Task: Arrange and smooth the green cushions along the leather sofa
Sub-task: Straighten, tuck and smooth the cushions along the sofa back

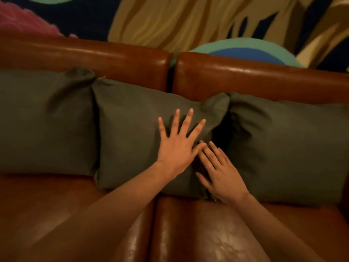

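Three dark green cushions lean in a row against the back of a brown leather sofa (122,59). The left cushion (45,121) and the middle cushion (132,133) touch. A dark gap separates the middle cushion from the right cushion (287,148). My left hand (177,144) lies flat on the middle cushion's right part, fingers spread and straight. My right hand (221,173) rests flat on the same cushion's lower right corner, fingers straight, just beside the left thumb.
The sofa's two seat pads (198,233) meet at a seam below my forearms. Behind the sofa back hangs a colourful wall textile (188,19) in tan, navy, pink and teal.
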